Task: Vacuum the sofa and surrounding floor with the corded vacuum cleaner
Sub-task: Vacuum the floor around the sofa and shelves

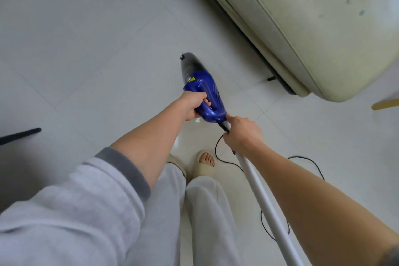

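Observation:
The blue hand-held vacuum cleaner [205,90] hangs in the air over the white tiled floor [86,49], its dark nozzle pointing away from me. My left hand [193,104] grips its blue handle. My right hand [243,134] grips the white tube [265,198] where it joins the rear of the vacuum body. The tube runs back toward the lower right. The black power cord [218,153] trails from the vacuum's rear and loops across the floor. The cream sofa [313,24] fills the upper right, its lower edge just beyond the vacuum.
A black pointed part [19,135] lies on the floor at the left edge. A yellow wooden piece [386,103] shows at the right edge beside the sofa corner. My feet in beige slippers [205,163] stand directly below the vacuum.

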A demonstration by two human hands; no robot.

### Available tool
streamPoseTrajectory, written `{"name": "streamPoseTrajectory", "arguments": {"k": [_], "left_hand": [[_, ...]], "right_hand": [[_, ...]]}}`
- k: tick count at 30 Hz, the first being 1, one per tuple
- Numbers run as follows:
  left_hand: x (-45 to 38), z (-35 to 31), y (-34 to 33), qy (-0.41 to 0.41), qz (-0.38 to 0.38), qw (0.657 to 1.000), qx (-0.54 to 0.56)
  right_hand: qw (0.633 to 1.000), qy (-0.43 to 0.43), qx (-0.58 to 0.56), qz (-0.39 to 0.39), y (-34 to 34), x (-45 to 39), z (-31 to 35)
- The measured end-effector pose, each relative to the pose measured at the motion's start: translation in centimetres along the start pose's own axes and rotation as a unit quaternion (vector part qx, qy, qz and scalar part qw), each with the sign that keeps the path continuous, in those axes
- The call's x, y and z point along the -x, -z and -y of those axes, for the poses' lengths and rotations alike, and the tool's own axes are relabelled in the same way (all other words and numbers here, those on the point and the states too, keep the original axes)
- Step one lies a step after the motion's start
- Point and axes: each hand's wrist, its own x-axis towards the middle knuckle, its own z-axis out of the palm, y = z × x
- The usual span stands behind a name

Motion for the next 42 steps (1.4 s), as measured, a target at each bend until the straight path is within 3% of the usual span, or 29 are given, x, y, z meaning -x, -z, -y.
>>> {"name": "streamPoseTrajectory", "arguments": {"k": [6,18,33,42], "left_hand": [[-0.3,0.6,-0.7,0.005,-0.008,1.0,-0.003],[-0.9,0.9,5.9,0.034,-0.034,0.998,0.038],[1.6,4.7,-2.8,0.058,0.015,0.996,0.072],[3.7,5.9,-1.4,0.078,-0.017,0.997,0.026]], "right_hand": [[1.0,0.011,0.022,0.013,0.1,-0.3,-1.1],[0.991,0.115,0.073,0.013,-1.0,-1.9,3.1],[0.992,0.047,0.113,0.042,1.2,2.8,-4.7],[0.991,0.065,0.081,0.081,-0.2,5.2,-3.8]]}}
